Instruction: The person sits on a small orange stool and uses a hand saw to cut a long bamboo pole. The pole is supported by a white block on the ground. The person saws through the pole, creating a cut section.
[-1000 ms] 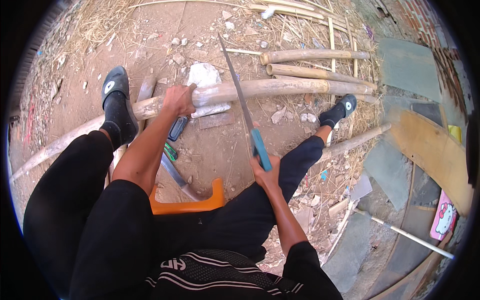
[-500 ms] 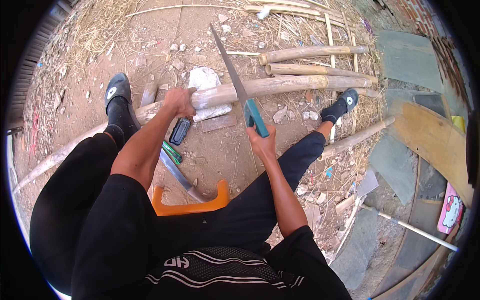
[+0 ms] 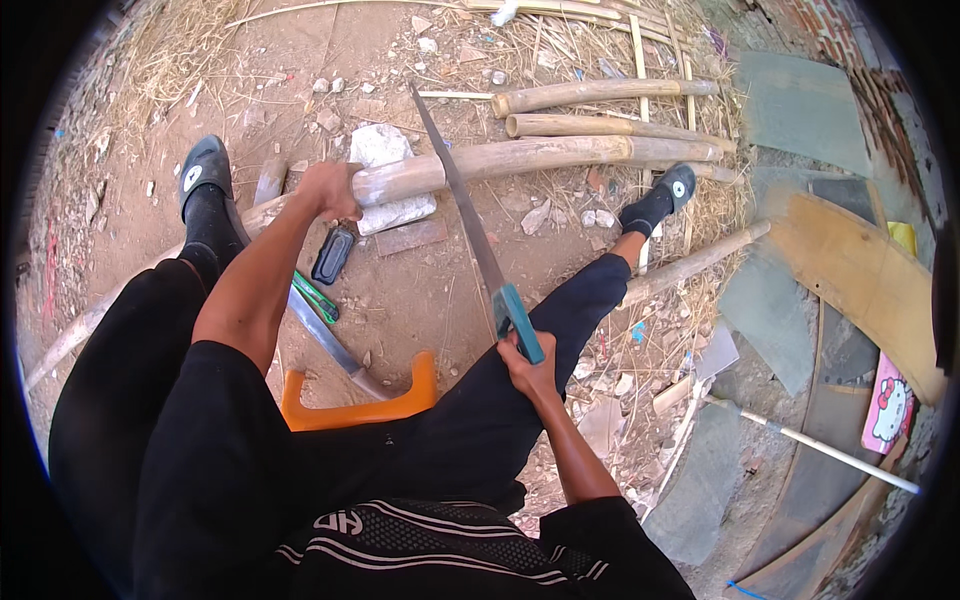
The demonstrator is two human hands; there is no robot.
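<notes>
A long bamboo pole (image 3: 540, 155) runs across in front of me, propped on a pale stone block (image 3: 398, 214). My left hand (image 3: 332, 190) is closed around the pole, left of the saw. In my right hand (image 3: 529, 361) is the teal handle of a hand saw (image 3: 470, 207). The saw's blade lies across the pole just right of the block, its tip pointing away from me. My left foot (image 3: 207, 180) is near the pole's left part; my right foot (image 3: 677, 187) is by its right end.
Below my left hand lie a black tray-like case (image 3: 333, 255), a green utility knife (image 3: 316, 297) and a curved blade (image 3: 325, 330). An orange plastic stool (image 3: 385, 410) is under me. Several cut bamboo pieces (image 3: 600, 95) lie beyond the pole. Grey sheets (image 3: 805, 110) and a curved board (image 3: 850, 265) lie at right.
My right hand has drawn the saw back toward me, so more of the blade is on my side of the pole. My left hand keeps its hold. The whole view has shifted slightly.
</notes>
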